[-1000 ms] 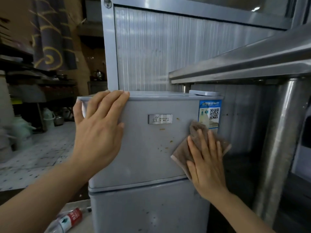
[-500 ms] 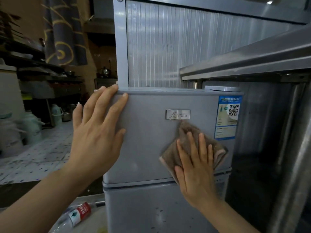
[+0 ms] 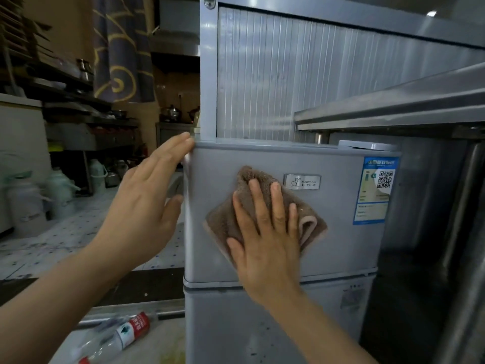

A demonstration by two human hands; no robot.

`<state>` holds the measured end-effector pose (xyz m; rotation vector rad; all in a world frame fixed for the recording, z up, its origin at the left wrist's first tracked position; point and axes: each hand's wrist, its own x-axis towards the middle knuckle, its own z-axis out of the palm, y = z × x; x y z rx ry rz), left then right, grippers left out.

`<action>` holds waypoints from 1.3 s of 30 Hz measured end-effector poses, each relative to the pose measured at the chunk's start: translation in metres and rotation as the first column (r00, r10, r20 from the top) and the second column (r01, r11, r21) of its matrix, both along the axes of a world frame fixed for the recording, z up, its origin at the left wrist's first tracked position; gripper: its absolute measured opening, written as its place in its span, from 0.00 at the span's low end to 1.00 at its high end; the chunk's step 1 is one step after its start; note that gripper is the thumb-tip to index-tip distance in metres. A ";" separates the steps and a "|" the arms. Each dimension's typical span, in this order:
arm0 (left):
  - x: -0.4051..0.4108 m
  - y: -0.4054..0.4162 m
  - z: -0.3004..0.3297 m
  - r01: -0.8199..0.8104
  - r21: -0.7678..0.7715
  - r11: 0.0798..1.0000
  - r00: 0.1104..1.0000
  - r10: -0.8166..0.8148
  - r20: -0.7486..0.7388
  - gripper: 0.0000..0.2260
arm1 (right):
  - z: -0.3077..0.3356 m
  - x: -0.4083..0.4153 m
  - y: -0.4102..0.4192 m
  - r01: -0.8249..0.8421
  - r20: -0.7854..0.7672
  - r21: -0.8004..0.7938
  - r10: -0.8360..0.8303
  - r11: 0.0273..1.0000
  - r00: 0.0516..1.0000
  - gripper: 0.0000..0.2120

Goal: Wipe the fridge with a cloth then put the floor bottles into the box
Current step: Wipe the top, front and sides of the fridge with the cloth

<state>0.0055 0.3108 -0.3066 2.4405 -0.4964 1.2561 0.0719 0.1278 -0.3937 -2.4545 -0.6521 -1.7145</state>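
The right hand (image 3: 265, 237) lay flat with fingers spread, pressing a brown cloth (image 3: 231, 222) against the upper door of the grey fridge (image 3: 338, 245), near the door's middle and just left of its small metal badge (image 3: 301, 182). The left hand (image 3: 147, 206) was open and grasped nothing, its fingertips at the door's top left corner and its palm off the left edge. On the floor (image 3: 52, 232) by the fridge's lower left corner lay a clear bottle (image 3: 118, 334) with a red label, on its side.

Count at the fridge (image 3: 341, 245): one cloth (image 3: 228, 224), two hands.
One clear bottle (image 3: 115, 337) left of it; two stickers on its door.
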 end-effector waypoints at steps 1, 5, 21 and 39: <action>0.000 0.000 0.001 0.010 -0.012 1.000 1.000 -0.010 0.005 0.36 | 0.002 0.004 -0.017 0.011 0.015 -0.029 -0.011 1.000 1.000 0.35; 0.000 0.003 0.005 0.061 -0.064 0.996 0.998 -0.060 0.012 0.34 | 0.019 0.017 -0.080 0.129 -0.126 0.396 -0.085 0.909 0.988 0.32; -0.035 0.044 -0.005 0.034 -0.195 0.980 0.994 -0.055 -0.099 0.34 | 0.068 -0.008 0.056 -0.003 0.087 0.013 0.002 1.000 0.996 0.31; -0.038 0.032 -0.068 0.006 -0.228 0.974 0.980 -0.051 -0.192 0.29 | -0.042 -0.007 0.042 -0.060 0.082 -0.521 0.120 0.851 0.989 0.25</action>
